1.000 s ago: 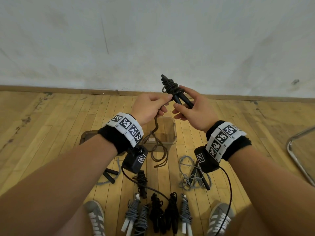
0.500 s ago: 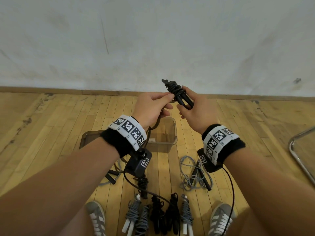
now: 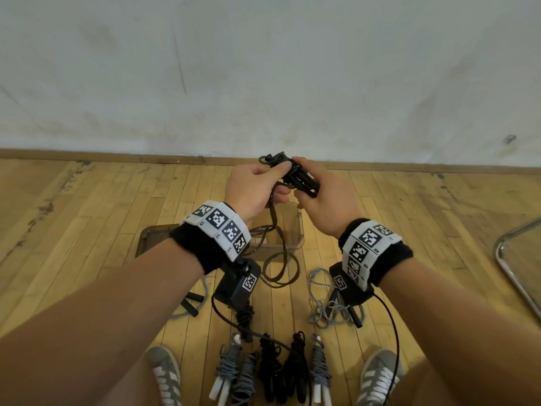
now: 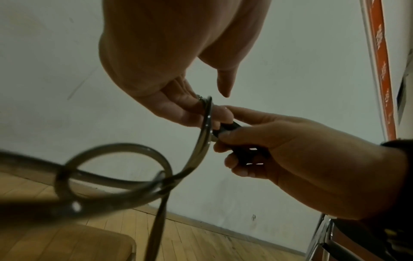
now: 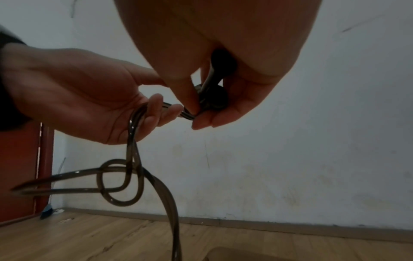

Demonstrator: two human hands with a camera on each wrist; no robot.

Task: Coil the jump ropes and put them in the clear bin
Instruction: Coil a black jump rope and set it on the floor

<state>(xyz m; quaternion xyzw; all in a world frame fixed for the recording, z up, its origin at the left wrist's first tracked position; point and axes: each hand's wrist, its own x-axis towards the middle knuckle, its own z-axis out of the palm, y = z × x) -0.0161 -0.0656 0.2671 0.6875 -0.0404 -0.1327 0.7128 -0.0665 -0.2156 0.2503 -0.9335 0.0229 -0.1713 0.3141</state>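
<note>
Two hands mid-air over clear bin [image 3: 298,230]: right hand [image 3: 328,197] curled round black rope handles [image 3: 301,178], left hand [image 3: 254,189] pinching cord [image 3: 273,218] beside them; cord loops trail down past bin. Wood plank floor [image 3: 87,206], scuffed white wall [image 3: 263,68], coiled ropes [image 3: 272,367] by shoes.

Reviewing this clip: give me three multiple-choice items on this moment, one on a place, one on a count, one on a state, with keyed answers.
1. Where does the clear bin sit?
A. on a chair
B. on the floor below the hands
C. against the wall

2. How many coiled ropes lie in the row between the shoes?
A. two
B. nine
C. five

3. The dark rope in the hands is:
A. partly wound, a tail hanging
B. fully coiled
C. lying untouched

Answers: 1 B, it shows under the left hand and right hand; 2 C, five bundles; 3 A, loose loops dangle.
</note>
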